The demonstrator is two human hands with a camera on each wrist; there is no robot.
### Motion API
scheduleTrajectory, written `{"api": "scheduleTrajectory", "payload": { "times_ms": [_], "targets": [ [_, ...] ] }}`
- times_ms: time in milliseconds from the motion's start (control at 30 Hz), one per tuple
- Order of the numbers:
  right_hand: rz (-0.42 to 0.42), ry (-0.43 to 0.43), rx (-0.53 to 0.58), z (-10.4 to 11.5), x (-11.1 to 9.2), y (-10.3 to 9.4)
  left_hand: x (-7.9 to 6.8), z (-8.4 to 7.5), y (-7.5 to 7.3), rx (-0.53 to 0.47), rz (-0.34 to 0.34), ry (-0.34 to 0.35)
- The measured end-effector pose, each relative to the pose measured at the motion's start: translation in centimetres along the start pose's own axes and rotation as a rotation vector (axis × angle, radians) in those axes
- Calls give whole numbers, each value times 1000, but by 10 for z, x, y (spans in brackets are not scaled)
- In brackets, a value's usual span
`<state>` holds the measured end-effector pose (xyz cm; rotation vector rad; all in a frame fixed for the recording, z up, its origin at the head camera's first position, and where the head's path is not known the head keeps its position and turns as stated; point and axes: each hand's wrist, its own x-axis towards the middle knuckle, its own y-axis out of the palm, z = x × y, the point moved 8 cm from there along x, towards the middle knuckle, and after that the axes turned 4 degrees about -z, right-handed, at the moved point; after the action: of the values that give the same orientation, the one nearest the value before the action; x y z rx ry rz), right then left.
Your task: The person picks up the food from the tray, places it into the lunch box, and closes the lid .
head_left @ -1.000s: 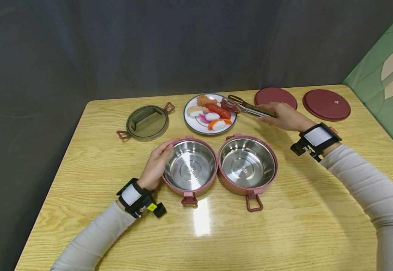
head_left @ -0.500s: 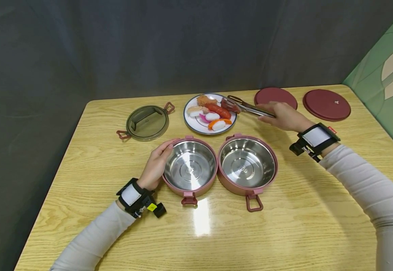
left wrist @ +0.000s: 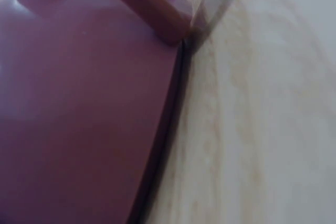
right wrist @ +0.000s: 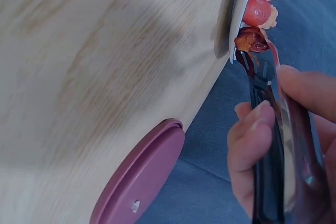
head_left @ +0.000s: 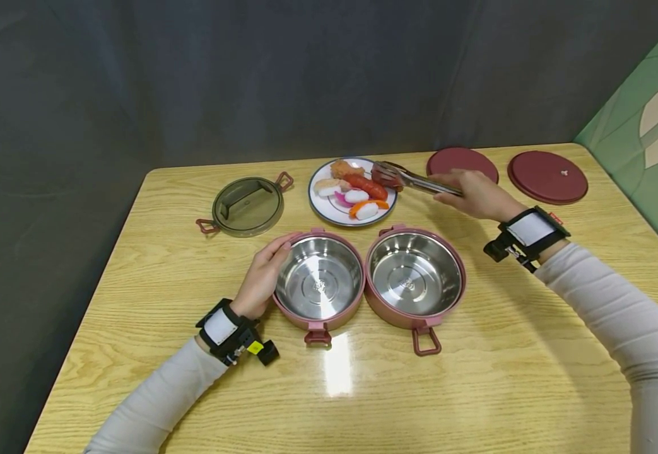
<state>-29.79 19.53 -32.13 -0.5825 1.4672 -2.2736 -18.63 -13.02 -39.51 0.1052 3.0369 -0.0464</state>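
Observation:
In the head view my right hand (head_left: 473, 194) grips a pair of tongs (head_left: 422, 182), one arm black and the other silvery. Their tips meet a glossy reddish-brown food piece (right wrist: 251, 40) at the right edge of a white, blue-rimmed plate (head_left: 329, 213). On that plate also lie a red sausage (head_left: 367, 186), a breaded piece (head_left: 344, 168) and several sushi pieces (head_left: 365, 210). My left hand (head_left: 262, 274) rests along the left side of a pink pot (head_left: 318, 284) with a steel inside, fingers mostly straight, thumb at the rim. The left wrist view shows only the pot's outer wall (left wrist: 79, 98), no fingers.
A second pink steel-lined pot (head_left: 414, 271) touches the first on its right. A tinted lid (head_left: 249, 207) with side handles lies back left. Two dark red lids (head_left: 547, 176) lie back right, one partly behind my right hand. A dark curtain (head_left: 306, 75) hangs behind the table.
The two arms of the tongs have drawn closer together at the reddish-brown piece. My left hand and both pots have stayed where they were.

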Motion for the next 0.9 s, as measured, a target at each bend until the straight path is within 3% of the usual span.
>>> {"api": "scheduleTrajectory", "payload": {
  "times_ms": [300,600,900],
  "targets": [
    [-10,25,45,-7,-1,-3,1,1,0,-3,1,-6],
    [14,-16,-32,1,2,-5,2,1,0,-5,-4,3],
    [56,-4,-53,2,6,-2,1,-1,0,-4,-12,18]
  ]
}}
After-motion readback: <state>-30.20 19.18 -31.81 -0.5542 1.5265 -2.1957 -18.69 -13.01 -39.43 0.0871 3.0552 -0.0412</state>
